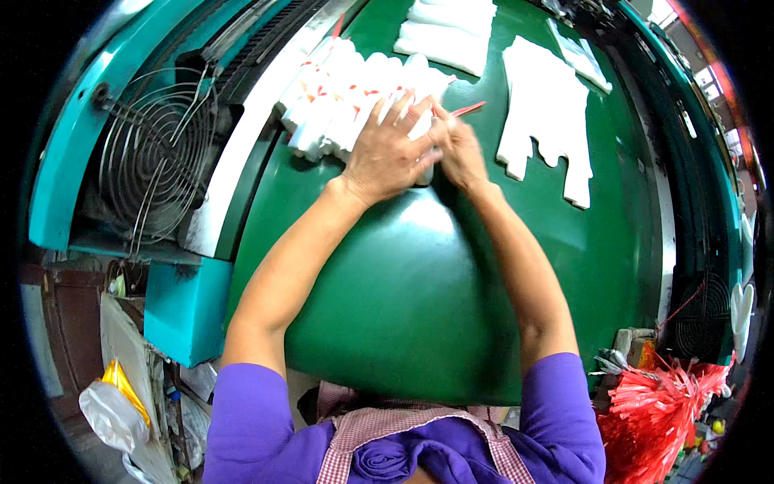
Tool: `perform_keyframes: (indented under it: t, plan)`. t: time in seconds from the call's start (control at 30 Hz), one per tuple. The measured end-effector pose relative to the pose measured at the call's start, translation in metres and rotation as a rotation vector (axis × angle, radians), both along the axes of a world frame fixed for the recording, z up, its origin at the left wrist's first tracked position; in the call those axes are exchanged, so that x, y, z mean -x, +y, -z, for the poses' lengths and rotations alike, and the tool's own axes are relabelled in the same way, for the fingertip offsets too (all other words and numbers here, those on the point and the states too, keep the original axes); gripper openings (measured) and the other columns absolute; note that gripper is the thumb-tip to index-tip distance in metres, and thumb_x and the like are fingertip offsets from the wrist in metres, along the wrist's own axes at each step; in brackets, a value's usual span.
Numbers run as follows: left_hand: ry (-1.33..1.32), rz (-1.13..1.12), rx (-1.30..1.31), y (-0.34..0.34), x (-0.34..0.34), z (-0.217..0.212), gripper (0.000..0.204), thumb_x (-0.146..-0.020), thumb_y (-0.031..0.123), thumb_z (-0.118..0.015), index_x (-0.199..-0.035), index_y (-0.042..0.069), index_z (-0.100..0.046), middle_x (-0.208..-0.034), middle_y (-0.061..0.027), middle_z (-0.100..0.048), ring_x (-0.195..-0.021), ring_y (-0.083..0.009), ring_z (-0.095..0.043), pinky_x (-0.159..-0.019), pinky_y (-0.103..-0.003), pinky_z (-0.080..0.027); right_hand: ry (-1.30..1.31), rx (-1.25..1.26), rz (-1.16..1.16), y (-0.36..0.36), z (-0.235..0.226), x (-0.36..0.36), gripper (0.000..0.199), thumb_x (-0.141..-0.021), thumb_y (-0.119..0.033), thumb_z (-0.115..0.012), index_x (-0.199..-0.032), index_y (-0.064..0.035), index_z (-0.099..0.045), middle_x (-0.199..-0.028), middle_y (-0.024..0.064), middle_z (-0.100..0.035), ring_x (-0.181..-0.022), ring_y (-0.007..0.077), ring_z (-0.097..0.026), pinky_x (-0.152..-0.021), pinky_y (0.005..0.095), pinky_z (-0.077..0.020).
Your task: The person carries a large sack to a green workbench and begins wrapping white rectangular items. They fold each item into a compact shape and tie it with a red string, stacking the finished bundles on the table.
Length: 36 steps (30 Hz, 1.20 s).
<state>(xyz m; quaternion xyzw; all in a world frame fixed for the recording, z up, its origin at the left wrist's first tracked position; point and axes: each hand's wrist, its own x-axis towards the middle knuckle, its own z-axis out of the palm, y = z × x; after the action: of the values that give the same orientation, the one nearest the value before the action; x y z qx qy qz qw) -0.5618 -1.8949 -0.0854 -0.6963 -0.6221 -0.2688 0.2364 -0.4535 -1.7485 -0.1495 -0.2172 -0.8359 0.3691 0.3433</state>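
My left hand (393, 155) reaches over a bundle of white gloves (419, 121), its fingers stretched and lying on the bundle, thumb toward the other hand. Beside it, touching, my right hand (461, 152) has its fingers closed in a pinch and is slightly smeared by motion. A red plastic strip (471, 108) sticks out from the pinch to the right. Several more white glove bundles (329, 121), tied with red strips, lie side by side to the left. My fingers partly hide the bundle under them.
Green table (387, 323) below my arms. Loose white gloves (548, 113) lie at right; a folded white stack (447, 32) sits farther back. At left is a teal machine with a wire-guarded fan (161, 153). A bunch of red strips (657, 411) hangs at lower right.
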Motion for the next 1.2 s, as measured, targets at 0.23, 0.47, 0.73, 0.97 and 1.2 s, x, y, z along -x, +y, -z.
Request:
perform_keyframes:
  t: [0.23,0.47,0.73,0.97,1.2]
  plan:
    - [-0.057,-0.099,0.042,0.020,0.002,0.056,0.031,-0.079,0.029,-0.062,-0.109,0.021,-0.063,-0.127,-0.0042,-0.050,-0.125,-0.0223,-0.042,-0.101,-0.046,-0.031,-0.844,-0.536,0.617,0.085,-0.036,-0.144,0.032,-0.088,-0.030,-0.056,-0.094,-0.0005,-0.064,-0.095,0.0165,-0.062,-0.093,0.0338,-0.057,-0.084,0.0470,-0.0441]
    - [-0.243,0.054,0.164,-0.045,-0.053,0.056,0.047,-0.083,0.034,-0.062,-0.127,0.020,-0.053,-0.139,-0.0118,-0.041,-0.133,-0.0331,-0.031,-0.105,-0.058,-0.025,-0.691,-0.502,0.003,-0.064,-0.054,-0.216,0.020,-0.081,-0.021,-0.063,-0.075,-0.0031,-0.059,-0.080,0.0130,-0.059,-0.082,0.0309,-0.054,-0.076,0.0415,-0.0425]
    - [-0.169,0.578,0.726,-0.194,-0.142,0.028,0.080,-0.077,0.047,-0.067,-0.138,0.004,-0.038,-0.147,-0.0178,-0.030,-0.136,-0.0362,-0.029,-0.109,-0.050,-0.027,-0.686,-0.531,-0.051,-0.153,-0.024,-0.237,0.060,-0.091,-0.039,-0.053,-0.137,-0.0041,-0.040,-0.146,0.0173,-0.034,-0.137,0.0341,-0.026,-0.112,0.0446,-0.0218]
    - [-0.161,0.548,0.802,-0.212,-0.152,0.017,0.089,-0.068,0.035,-0.076,-0.140,0.003,-0.034,-0.149,-0.0196,-0.024,-0.138,-0.0367,-0.025,-0.111,-0.048,-0.026,-0.642,-0.328,0.150,-0.133,-0.029,-0.253,0.071,-0.087,-0.043,-0.056,-0.141,-0.0039,-0.033,-0.149,0.0191,-0.026,-0.140,0.0324,-0.021,-0.113,0.0478,-0.0161]
    - [-0.109,0.506,0.702,-0.251,-0.141,0.031,0.085,-0.065,0.012,-0.075,-0.139,0.011,-0.034,-0.148,-0.0206,-0.026,-0.138,-0.0366,-0.026,-0.111,-0.051,-0.024,-0.737,-0.325,-0.183,-0.265,-0.059,-0.370,0.073,-0.075,-0.032,-0.071,-0.138,-0.0120,-0.040,-0.149,0.0142,-0.029,-0.139,0.0336,-0.023,-0.110,0.0545,-0.0210]
